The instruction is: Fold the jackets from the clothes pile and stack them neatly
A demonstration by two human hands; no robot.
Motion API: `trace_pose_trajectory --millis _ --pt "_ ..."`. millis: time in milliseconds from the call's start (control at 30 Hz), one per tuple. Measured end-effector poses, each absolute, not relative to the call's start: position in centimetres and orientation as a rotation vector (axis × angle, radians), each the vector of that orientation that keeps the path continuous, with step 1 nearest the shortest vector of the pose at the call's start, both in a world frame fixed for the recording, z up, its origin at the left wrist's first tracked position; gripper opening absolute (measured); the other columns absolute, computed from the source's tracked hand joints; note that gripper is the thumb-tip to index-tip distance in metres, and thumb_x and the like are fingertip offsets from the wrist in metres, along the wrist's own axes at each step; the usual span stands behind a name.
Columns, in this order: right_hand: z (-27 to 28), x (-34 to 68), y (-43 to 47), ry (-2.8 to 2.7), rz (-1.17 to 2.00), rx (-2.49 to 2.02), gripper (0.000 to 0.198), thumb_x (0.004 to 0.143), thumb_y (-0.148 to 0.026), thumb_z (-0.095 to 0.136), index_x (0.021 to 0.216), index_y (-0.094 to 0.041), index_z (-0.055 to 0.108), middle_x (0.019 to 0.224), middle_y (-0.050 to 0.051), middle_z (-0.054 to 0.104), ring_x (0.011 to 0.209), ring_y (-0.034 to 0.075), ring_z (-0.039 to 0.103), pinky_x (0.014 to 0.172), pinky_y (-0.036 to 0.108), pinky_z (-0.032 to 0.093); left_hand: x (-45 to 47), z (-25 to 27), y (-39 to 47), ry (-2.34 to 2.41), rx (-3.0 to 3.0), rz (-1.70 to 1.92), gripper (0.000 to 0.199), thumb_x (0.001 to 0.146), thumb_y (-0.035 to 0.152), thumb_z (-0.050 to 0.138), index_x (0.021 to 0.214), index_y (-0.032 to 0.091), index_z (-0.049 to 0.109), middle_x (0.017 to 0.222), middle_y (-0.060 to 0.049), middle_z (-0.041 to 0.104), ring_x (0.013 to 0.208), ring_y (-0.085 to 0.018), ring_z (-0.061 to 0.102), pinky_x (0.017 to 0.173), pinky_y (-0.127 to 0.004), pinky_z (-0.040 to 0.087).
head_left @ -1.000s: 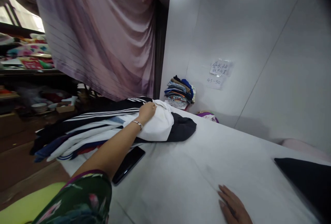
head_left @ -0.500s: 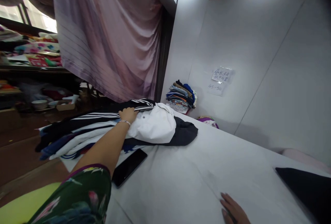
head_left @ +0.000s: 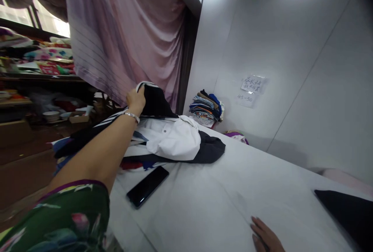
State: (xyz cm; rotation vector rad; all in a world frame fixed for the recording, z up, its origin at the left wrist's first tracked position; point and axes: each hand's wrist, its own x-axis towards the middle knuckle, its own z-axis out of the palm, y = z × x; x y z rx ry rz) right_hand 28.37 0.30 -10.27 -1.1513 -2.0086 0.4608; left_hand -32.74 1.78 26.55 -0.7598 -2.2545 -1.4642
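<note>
1. Head view, bottom edge right of centre: the right hand [head_left: 265,234] lies low over the white table [head_left: 204,209], fingers stretched out and apart from the thumb, gripping nothing that shows; I cannot tell if it touches the tabletop.
2. Lower left: the left arm [head_left: 96,155], in a green floral sleeve [head_left: 78,215], reaches diagonally up the frame, past a black phone [head_left: 148,186] lying on the table.
3. Left of centre: the left hand [head_left: 136,100], back towards the camera, pinches the edge of a black garment with white stripes [head_left: 157,101], holding that part raised above the pile [head_left: 142,149].
4. The step in hand seems to be lifting this garment off a white garment [head_left: 180,140] with 1 visible button. The next move probably calls for a firm pinch and enough height to avoid dragging the white garment.
5. Further back, near centre: a folded stack [head_left: 205,106] stands by the wall [head_left: 291,50], left of 2 handwritten notes [head_left: 253,84].
</note>
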Motion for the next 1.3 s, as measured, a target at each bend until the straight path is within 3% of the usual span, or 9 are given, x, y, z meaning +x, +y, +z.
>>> trace_pose_trajectory --millis 233,433,533,667,800,933,1100,1200,1300 --pt "-8.9 27.1 -1.4 -1.899 0.577 -1.25 0.031 0.068 -0.048 0.064 0.096 -0.06 0.066 0.12 -0.002 0.064 0.118 0.033 0.054 0.101 0.056 0.043 -23.1 33.4 2.7 -1.762 -1.149 -1.637 0.046 0.093 0.051 0.04 0.084 0.011 0.061 0.072 -0.003 0.055 0.072 -0.015 0.052 0.069 -0.029 0.038" --pt "-6.0 26.1 -3.1 -1.759 0.784 -1.191 0.034 0.073 -0.048 0.065 0.1 -0.031 0.073 0.122 0.008 0.064 0.12 0.032 0.054 0.108 0.056 0.034 -9.7 31.4 3.6 -1.636 -1.742 -1.671 0.043 0.087 0.051 0.048 0.071 0.014 0.062 0.058 0.002 0.046 0.055 -0.011 0.043 0.056 -0.026 0.034" --pt "-4.4 26.4 -3.3 -1.498 1.034 -1.193 0.045 0.073 -0.052 0.068 0.107 -0.023 0.071 0.123 0.01 0.064 0.121 0.03 0.053 0.109 0.052 0.033 -2.1 27.8 2.9 -1.605 -2.249 -1.426 0.04 0.088 0.049 0.048 0.081 0.016 0.068 0.066 -0.001 0.059 0.062 -0.014 0.054 0.06 -0.026 0.039" --pt "-2.8 28.2 -2.8 -0.877 1.357 -0.949 0.049 0.074 -0.059 0.065 0.111 -0.026 0.064 0.115 0.007 0.068 0.113 0.026 0.06 0.099 0.046 0.044 7.9 20.0 0.8 -1.701 -2.68 -0.819 0.045 0.086 0.055 0.047 0.09 0.018 0.071 0.082 -0.008 0.07 0.075 -0.022 0.064 0.068 -0.031 0.046" --pt "-1.7 30.7 -2.3 -0.535 1.493 -0.76 0.042 0.077 -0.06 0.061 0.103 -0.027 0.065 0.098 0.002 0.073 0.095 0.023 0.067 0.087 0.039 0.052 15.5 11.0 -2.7 -1.557 -2.978 -0.406 0.039 0.09 0.048 0.045 0.099 0.019 0.069 0.097 -0.011 0.071 0.086 -0.026 0.066 0.07 -0.034 0.047" --pt "-1.1 32.5 -1.9 -0.569 1.574 -0.799 0.037 0.077 -0.049 0.063 0.102 -0.021 0.067 0.099 0.005 0.073 0.099 0.025 0.066 0.088 0.038 0.052 19.6 4.7 -6.7 -1.421 -3.09 -0.188 0.037 0.088 0.043 0.05 0.108 0.016 0.067 0.108 -0.015 0.067 0.092 -0.028 0.065 0.075 -0.035 0.049" --pt "-1.9 34.4 -0.6 -0.652 1.409 -1.04 0.056 0.06 -0.018 0.066 0.116 -0.023 0.062 0.09 0.0 0.074 0.085 0.022 0.069 0.086 0.036 0.051 20.2 2.8 -9.4 -1.34 -3.094 -0.108 0.05 0.084 0.056 0.05 0.114 0.019 0.064 0.122 -0.017 0.061 0.104 -0.032 0.06 0.083 -0.04 0.049" --pt "-2.8 35.2 0.1 -0.736 1.288 -1.19 0.061 0.056 -0.013 0.059 0.116 -0.019 0.063 0.085 -0.001 0.074 0.078 0.021 0.068 0.079 0.035 0.053 18.6 4.1 -8.7 -1.288 -3.248 -0.21 0.041 0.088 0.055 0.044 0.107 0.026 0.067 0.106 -0.012 0.068 0.093 -0.025 0.064 0.077 -0.035 0.05" --pt "-3.2 35.5 0.2 -0.767 1.226 -1.221 0.063 0.054 -0.011 0.055 0.116 -0.018 0.063 0.084 0.0 0.074 0.074 0.02 0.068 0.07 0.032 0.054 16.1 5.8 -6.3 -1.313 -3.192 -0.497 0.037 0.092 0.047 0.04 0.106 0.027 0.067 0.112 -0.008 0.068 0.103 -0.021 0.062 0.087 -0.033 0.048"
